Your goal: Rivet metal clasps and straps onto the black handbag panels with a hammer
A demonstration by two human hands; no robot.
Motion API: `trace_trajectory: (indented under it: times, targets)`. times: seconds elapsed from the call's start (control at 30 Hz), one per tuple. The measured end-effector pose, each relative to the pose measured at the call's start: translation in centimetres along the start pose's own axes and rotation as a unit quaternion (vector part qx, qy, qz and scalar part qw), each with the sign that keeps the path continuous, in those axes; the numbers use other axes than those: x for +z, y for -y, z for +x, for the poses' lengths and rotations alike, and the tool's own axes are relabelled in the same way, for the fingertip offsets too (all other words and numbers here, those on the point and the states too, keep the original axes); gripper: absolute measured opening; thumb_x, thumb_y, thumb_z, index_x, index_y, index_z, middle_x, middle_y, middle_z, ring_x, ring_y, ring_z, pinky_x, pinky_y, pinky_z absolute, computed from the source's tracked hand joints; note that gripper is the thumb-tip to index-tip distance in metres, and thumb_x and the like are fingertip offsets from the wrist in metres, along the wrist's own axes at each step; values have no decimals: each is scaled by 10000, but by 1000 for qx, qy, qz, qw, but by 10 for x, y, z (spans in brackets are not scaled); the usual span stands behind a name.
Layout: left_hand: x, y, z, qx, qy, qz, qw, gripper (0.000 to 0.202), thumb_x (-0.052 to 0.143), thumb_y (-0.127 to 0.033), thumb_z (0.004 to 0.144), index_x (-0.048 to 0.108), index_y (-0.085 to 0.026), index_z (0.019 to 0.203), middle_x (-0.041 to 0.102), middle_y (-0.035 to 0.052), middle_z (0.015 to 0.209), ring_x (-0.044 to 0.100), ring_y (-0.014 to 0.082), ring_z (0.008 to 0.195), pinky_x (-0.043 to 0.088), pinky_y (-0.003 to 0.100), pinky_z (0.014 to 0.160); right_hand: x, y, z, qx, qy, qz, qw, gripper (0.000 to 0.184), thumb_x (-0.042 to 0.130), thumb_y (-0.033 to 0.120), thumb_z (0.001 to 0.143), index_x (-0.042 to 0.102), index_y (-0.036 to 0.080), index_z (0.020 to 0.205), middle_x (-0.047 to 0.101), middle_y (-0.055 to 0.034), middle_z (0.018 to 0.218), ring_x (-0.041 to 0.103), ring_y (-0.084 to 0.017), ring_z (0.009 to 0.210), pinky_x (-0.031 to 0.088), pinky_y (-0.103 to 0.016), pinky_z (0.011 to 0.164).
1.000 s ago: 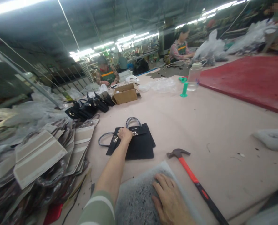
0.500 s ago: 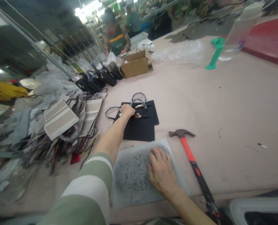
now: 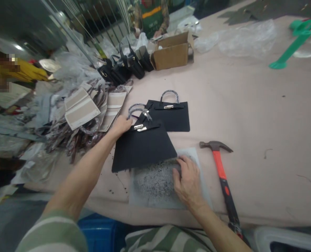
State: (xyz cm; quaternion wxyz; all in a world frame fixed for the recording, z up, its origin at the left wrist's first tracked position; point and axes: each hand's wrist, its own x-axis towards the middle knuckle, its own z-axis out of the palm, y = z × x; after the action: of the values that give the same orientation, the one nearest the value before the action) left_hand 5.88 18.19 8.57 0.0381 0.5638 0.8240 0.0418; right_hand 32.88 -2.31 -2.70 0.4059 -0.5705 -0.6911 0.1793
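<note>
My left hand [image 3: 122, 125] is closed on the upper left edge of a black handbag panel [image 3: 142, 147] with a wrapped handle and metal clasp parts. The panel's lower edge overlaps a grey, pitted mat [image 3: 155, 189]. My right hand [image 3: 188, 180] rests over the mat's right side, thumb and fingers apart, its fingertips by the panel's lower right corner; whether they touch it I cannot tell. Behind lies another black panel [image 3: 173, 119] with a handle, partly covered by the first. A claw hammer [image 3: 220, 168] with a red and black handle lies right of the mat.
Beige panels [image 3: 82, 108] with wrapped handles are piled at left. Several black handbags [image 3: 122, 68] stand by a cardboard box [image 3: 171, 54]. A green plastic tool [image 3: 291, 45] stands at the far right. A person [image 3: 154, 19] is across the table; a blue bin [image 3: 100, 232] is below its edge.
My left hand has drawn the front black panel left and nearer, off the other panel and partly over the mat. My right hand stays over the mat. The view has shifted.
</note>
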Motion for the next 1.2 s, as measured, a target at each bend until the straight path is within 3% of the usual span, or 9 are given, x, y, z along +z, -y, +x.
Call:
trace_trajectory:
  times: [0.13,0.23,0.3,0.43,0.57,0.73,0.9,1.2]
  targets:
    - [29,35,-71,16,23,-1,1000,285,499,-312,902,699,-146,785,706,87,795,653,215,817,447,265,712,-4,-6,-3,32,-94,134,986,269,455,254,960,549,193,1204,579,-143,1254,540,-263,1205,443,-503,1035]
    - [57,29,-108,21,18,-17,999,318,444,-354,940,688,-170,853,713,76,812,652,207,787,432,271,689,-11,-9,-4,52,-108,192,974,229,462,274,968,565,201,1159,607,-123,1210,573,-235,1170,463,-454,1030]
    - [72,15,-121,28,10,-42,999,315,441,-372,950,675,-177,872,717,82,825,656,214,796,419,278,689,-19,-11,-2,54,-78,185,978,221,475,296,966,575,201,1139,629,-111,1170,597,-226,1127,482,-425,1002]
    - [86,-15,-136,51,-1,-78,996,292,459,-402,957,664,-197,915,725,90,871,663,235,847,405,297,727,-40,-9,3,11,32,45,998,172,514,302,927,605,201,1032,642,-112,1085,600,-259,1053,494,-442,939]
    - [93,-26,-149,98,-35,-85,991,256,488,-375,953,667,-200,904,712,92,946,643,242,939,414,315,805,-47,9,6,-21,71,-107,991,216,539,268,904,627,167,1073,607,-155,1195,558,-301,1101,460,-476,965]
    - [96,-27,-160,107,-64,-93,988,239,513,-343,946,686,-181,916,680,106,992,593,253,1030,402,345,912,-16,33,9,-83,101,-182,974,354,559,239,891,597,146,1231,543,-166,1371,473,-329,1267,358,-523,1067]
    - [97,-31,-165,73,-79,-113,988,191,546,-301,935,686,-177,970,657,105,1037,567,249,1057,393,359,926,17,30,11,-136,131,-222,957,393,544,285,925,576,156,1294,532,-158,1421,423,-329,1344,259,-556,1122]
    - [98,-32,-169,53,-97,-144,983,162,607,-281,902,696,-165,972,635,99,1082,547,256,1088,403,367,924,22,12,29,-199,118,-258,938,351,404,282,995,594,181,1273,577,-137,1372,488,-282,1282,295,-488,1087]
